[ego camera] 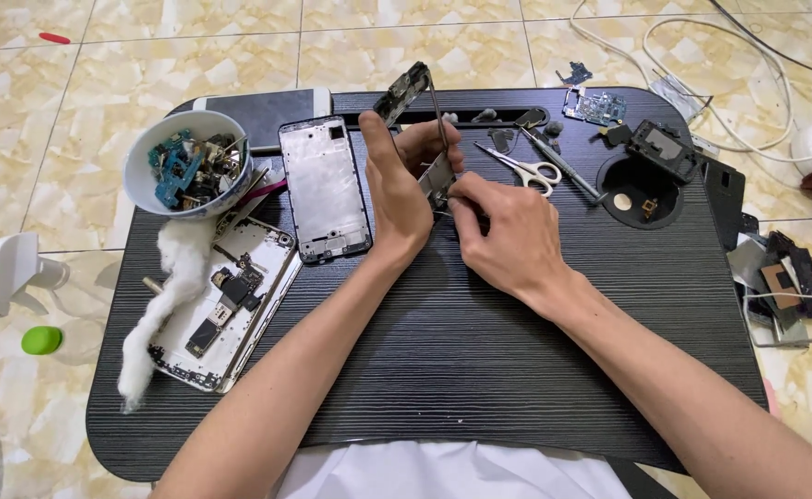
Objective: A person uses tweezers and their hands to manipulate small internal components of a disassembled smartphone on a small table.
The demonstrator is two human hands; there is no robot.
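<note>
My left hand (pixel 397 189) grips a thin phone frame (pixel 406 92), holding it tilted on edge above the black lap desk (pixel 480 360). My right hand (pixel 503 231) pinches a slim metal tool, tweezers by the look of it (pixel 437 115), against the lower end of that frame. An empty phone frame (pixel 325 185) lies flat just left of my left hand. An opened phone with exposed parts (pixel 230 310) lies further left, beside a strip of white cotton (pixel 161 300).
A white bowl (pixel 187 164) of small parts stands at the back left. Scissors (pixel 521 168), a screwdriver (pixel 568 171), a circuit board (pixel 595 106) and a round cup hole (pixel 642 194) are at the back right. Cables and loose parts lie on the tiled floor.
</note>
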